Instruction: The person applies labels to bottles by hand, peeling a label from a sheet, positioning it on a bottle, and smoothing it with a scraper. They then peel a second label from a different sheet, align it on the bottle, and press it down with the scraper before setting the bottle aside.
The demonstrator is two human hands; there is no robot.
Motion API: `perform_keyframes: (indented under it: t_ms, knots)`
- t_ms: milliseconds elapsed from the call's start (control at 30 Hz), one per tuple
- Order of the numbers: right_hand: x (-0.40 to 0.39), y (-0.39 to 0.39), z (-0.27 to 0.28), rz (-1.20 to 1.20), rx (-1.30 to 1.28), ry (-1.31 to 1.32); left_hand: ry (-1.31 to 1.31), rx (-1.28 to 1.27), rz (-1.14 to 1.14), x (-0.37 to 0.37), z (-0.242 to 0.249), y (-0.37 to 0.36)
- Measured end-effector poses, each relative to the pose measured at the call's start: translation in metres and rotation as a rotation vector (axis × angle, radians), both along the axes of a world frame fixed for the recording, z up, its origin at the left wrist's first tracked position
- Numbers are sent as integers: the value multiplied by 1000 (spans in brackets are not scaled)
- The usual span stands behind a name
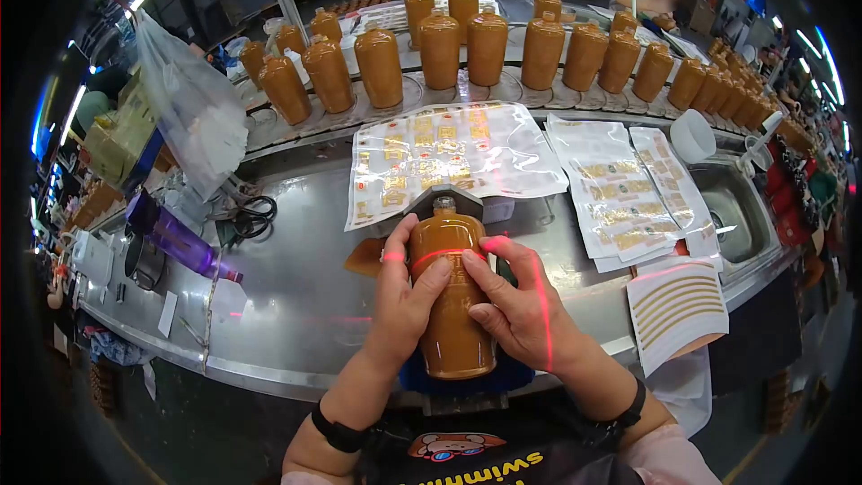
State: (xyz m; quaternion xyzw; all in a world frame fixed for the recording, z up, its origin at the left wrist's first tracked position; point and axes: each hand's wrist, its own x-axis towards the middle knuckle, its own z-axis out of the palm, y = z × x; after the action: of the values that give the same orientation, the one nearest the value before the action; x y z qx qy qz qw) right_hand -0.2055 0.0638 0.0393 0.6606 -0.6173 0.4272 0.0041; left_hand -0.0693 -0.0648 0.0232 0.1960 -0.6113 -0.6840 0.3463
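A glossy brown bottle (458,332) lies tilted in front of me, its clear neck pointing away, against a dark holder (443,190). My left hand (401,292) grips its left side, with the thumb laid on the front face. On the other side my right hand (519,301) holds the bottle, thumb and index finger pressed near the upper front. A red laser line crosses the bottle between the thumbs and runs on over my right hand. Whatever may lie under the fingertips is hidden.
Several brown bottles (440,49) stand on a curved conveyor (404,106). Label sheets (530,166) lie behind my hands, with gold strips (680,301) to the right. Scissors (254,217) and a purple bottle (184,242) are left; a sink (736,216) is right. Other people sit across the conveyor.
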Motion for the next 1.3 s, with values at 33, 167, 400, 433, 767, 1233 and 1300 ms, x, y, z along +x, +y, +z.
perform_keyframes:
  t_ms: [33, 167, 400, 433, 767, 1233, 1300]
  knots:
    - [0, 0, 0, -1, 3, -4, 2, 16, -6, 0, 1, 0]
    - [0, -1, -1, -5, 2, 11, -3, -4, -9, 1, -2, -1]
    - [-5, 13, 4, -41, -2, -404, -20, -58, -19, 4, 1, 4]
    - [-6, 18, 9, -42, 83, -516, -16, -55, -20, 3, 0, 6]
    - [20, 34, 5, 21, 262, -869, -29, -134, -13, 5, -6, 4]
    - [30, 28, 11, -94, 265, -727, -83, -218, 45, 4, -9, 2]
    - [32, 27, 10, -103, 252, -706, -106, -244, 54, 5, -11, 0]
